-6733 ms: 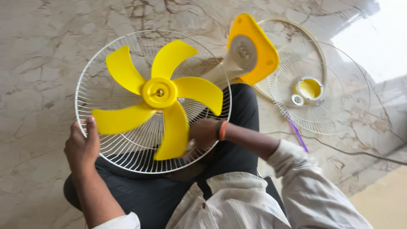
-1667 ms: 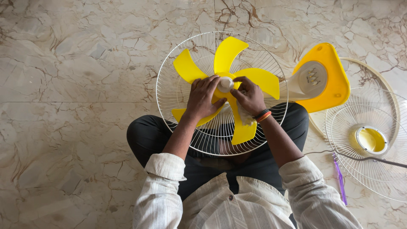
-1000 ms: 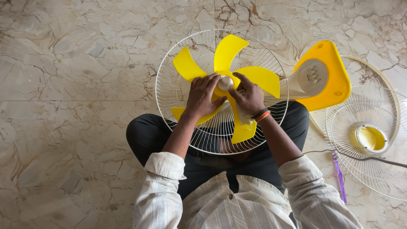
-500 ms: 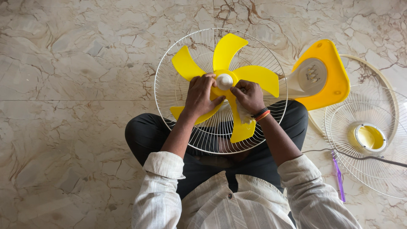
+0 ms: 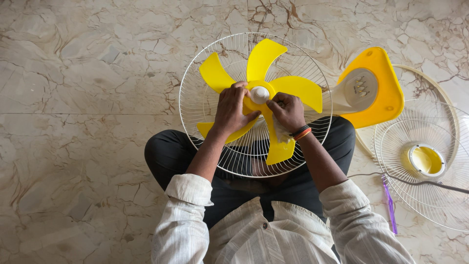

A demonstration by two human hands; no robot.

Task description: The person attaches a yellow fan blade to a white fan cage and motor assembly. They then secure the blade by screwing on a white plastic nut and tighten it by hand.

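Observation:
A fan lies on my lap with its yellow fan blade (image 5: 264,55) facing up inside the white wire rear guard (image 5: 194,80). A white cap (image 5: 259,94) sits on the yellow hub. My left hand (image 5: 229,110) grips the hub and the blade's left side, fingers curled over its edge. My right hand (image 5: 288,111) is curled just right of the cap, fingertips against the hub. A white cloth (image 5: 281,133) hangs from under its palm, over a lower blade.
The fan's yellow base (image 5: 383,73) sticks out to the right. On the marble floor at right lie the front wire guard (image 5: 405,142) with a yellow centre, a beige ring (image 5: 442,90), a purple tool (image 5: 390,205) and a dark cable (image 5: 420,182).
Since 6.7 s ago both hands moved from the guard's rim to the hub. Over the last second my right fingers drew off the cap and curled beside it; my left hand shifted slightly.

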